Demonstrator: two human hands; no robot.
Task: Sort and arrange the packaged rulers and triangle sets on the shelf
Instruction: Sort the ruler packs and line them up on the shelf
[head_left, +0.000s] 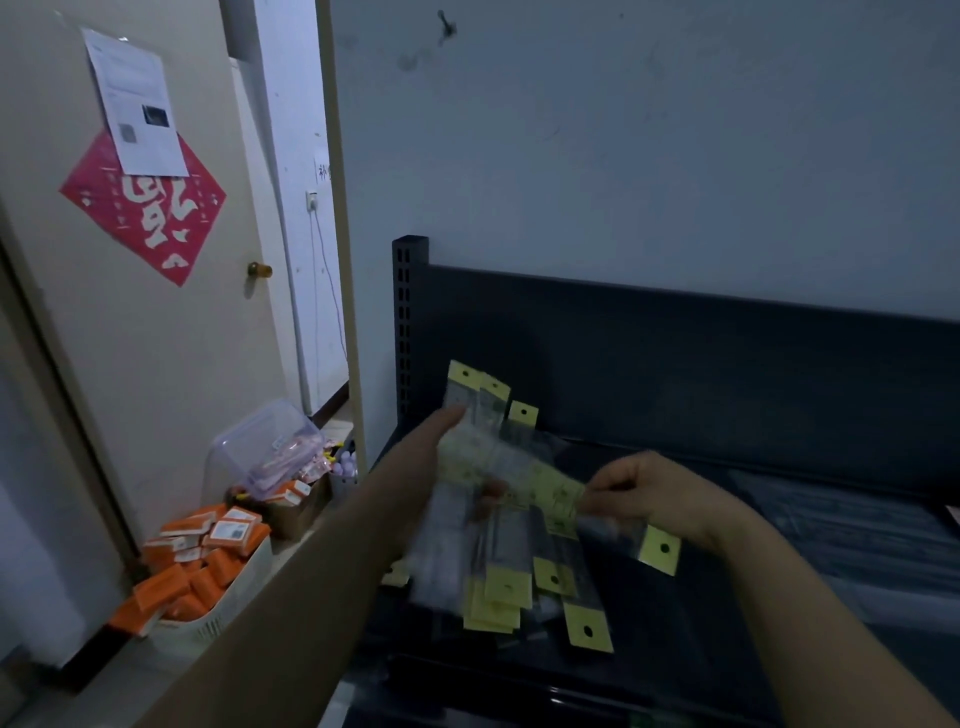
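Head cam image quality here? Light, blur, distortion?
Head view: dim and bluish, no glare. Motion blur smears the left hand and the ruler packs at it. The right hand and the pack it pinches are sharper. Wide-angle distortion makes the door post lean.

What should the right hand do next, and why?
Probably pull the packet free and turn it to match: the right hand pinches it lying crosswise over the bundle the left hand holds, whose yellow headers face the person.
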